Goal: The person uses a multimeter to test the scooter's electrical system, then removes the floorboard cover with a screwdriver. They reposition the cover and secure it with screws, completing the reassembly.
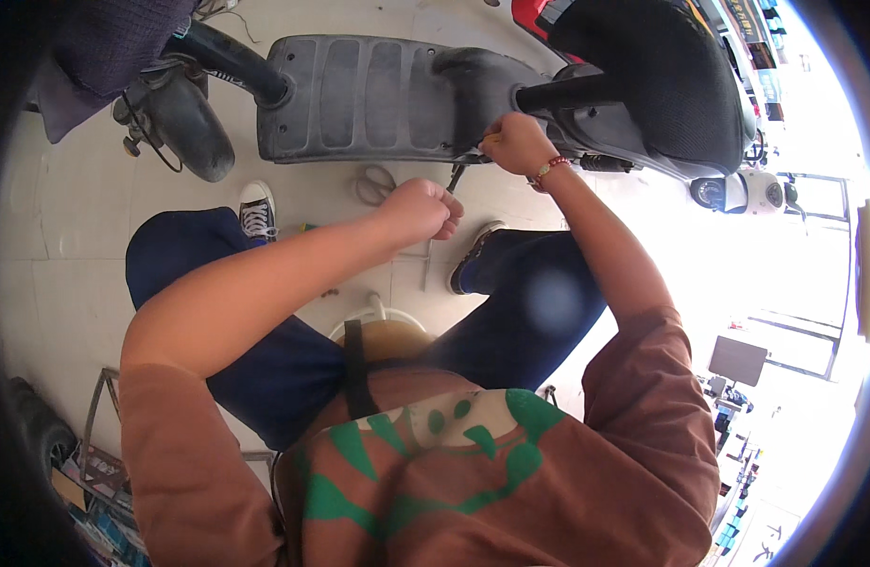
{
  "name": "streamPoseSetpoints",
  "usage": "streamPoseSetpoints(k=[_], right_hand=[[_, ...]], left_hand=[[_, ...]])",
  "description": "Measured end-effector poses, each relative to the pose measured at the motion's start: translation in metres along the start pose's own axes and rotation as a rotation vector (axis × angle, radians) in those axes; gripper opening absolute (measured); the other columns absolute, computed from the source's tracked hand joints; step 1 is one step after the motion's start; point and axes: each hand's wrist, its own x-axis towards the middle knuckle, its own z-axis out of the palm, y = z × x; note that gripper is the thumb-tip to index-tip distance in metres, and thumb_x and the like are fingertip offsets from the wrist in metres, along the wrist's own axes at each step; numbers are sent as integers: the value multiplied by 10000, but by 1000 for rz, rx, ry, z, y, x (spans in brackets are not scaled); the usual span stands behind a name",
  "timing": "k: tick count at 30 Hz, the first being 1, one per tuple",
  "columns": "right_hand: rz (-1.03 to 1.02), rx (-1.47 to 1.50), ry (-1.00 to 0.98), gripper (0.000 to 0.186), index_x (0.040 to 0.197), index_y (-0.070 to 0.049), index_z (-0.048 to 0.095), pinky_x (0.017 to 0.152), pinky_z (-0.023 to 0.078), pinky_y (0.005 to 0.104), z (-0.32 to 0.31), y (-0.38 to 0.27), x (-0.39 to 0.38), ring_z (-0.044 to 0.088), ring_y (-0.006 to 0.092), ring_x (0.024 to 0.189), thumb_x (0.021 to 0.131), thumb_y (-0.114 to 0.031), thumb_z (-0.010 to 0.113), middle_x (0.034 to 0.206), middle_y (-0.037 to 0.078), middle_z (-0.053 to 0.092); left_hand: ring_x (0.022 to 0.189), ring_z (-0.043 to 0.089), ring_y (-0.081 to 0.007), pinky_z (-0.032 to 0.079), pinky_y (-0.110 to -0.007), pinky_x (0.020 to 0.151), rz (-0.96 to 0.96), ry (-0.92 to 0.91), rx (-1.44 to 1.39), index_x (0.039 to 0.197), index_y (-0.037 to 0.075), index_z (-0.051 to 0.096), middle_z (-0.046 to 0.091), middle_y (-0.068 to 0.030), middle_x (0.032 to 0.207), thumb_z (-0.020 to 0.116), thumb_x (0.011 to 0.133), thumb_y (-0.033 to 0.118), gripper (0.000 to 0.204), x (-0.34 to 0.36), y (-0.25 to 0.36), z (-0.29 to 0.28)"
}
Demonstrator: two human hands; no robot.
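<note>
An electric scooter stands crosswise in front of me, its grey ribbed footboard (345,99) at the top. My right hand (522,144) is closed in a pinch at the footboard's near edge, below the seat. A bit of yellowish-orange shows at its fingertips; I cannot make out what it is. Nearer to me, my left hand (422,210) is curled closed, palm side mostly hidden. A dark rod (456,177) slants up from beside its fingers toward the scooter's underside. Whether the left hand grips the rod, I cannot tell.
The scooter's black seat (680,85) is at upper right, its front wheel (191,128) at upper left. A grey loop-shaped thing (373,185) lies on the tiled floor beyond my left hand. A round stool (387,337) is between my legs. A shelf (104,472) stands at lower left.
</note>
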Motion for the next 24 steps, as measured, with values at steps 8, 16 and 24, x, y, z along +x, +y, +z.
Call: streamPoseSetpoints(k=[8, 16, 24], right_hand=[[140, 74, -50, 317, 840, 4, 713, 823, 536, 442, 7, 12, -7, 667, 418, 889, 760, -302, 709, 860, 250, 684], [9, 218, 374, 321, 1010, -15, 689, 796, 544, 345, -37, 3, -6, 706, 279, 865, 779, -222, 770, 904, 142, 711], [-185, 236, 567, 241, 960, -21, 694, 808, 534, 409, -47, -8, 73, 664, 368, 907, 771, -170, 702, 918, 200, 687]], left_hand=[[825, 639, -139, 568, -282, 769, 35, -18, -64, 1014, -5, 651, 667, -79, 938, 469, 936, -2, 198, 6, 0, 21], [839, 634, -136, 563, -274, 788, 20, 7, -71, 1024, -5, 644, 661, -79, 954, 462, 933, 0, 203, 0, 4, -2], [868, 636, -141, 560, -282, 817, -8, 43, -9, 1055, -18, 641, 661, -93, 982, 455, 945, 11, 219, 12, 16, -23]])
